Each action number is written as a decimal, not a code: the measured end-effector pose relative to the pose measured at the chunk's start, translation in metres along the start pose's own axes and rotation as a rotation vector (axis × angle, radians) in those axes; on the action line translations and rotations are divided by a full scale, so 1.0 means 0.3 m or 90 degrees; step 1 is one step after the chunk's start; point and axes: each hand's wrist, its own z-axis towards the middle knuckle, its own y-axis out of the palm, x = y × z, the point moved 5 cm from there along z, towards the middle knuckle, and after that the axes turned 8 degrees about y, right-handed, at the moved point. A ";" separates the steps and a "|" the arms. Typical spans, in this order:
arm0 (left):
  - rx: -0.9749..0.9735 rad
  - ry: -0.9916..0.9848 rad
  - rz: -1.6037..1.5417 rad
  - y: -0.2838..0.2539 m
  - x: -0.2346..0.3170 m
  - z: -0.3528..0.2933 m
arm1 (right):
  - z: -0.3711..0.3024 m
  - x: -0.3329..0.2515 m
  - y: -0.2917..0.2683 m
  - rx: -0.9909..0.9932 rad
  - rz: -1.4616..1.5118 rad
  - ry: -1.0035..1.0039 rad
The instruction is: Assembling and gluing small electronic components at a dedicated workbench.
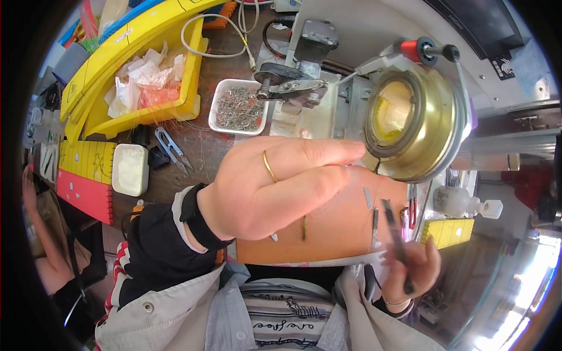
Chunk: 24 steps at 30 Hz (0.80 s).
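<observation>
My left hand (275, 181), with a ring on one finger, reaches across the board with its fingers pressed together. Its fingertips are close to the rim of a brass-coloured metal drum (436, 126). Whatever the fingertips pinch, if anything, is hidden or too small to make out. At the lower right my right hand (413, 266) is closed around a slim dark tool (396, 229), blurred by motion and pointing up toward the drum. Below the left hand lies an orange-brown board (328, 237) with a few small strips on it.
A white tray (239, 108) holds many small metal pieces. Left of it are blue-handled snips (171, 151), a white dish (130, 169) and a yellow bin (190, 96) with crumpled paper. A metal mechanism (295, 88) stands behind; a plastic bottle (459, 202) is at right.
</observation>
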 end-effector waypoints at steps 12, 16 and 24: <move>0.030 -0.206 0.119 -0.017 0.013 0.072 | 0.049 -0.025 -0.012 -0.109 -0.256 0.075; 0.061 -0.190 0.195 -0.100 0.025 0.203 | 0.124 -0.041 -0.107 0.022 -0.119 0.090; 0.129 -0.200 0.271 -0.089 -0.089 0.264 | 0.384 -0.072 -0.040 0.089 0.161 0.091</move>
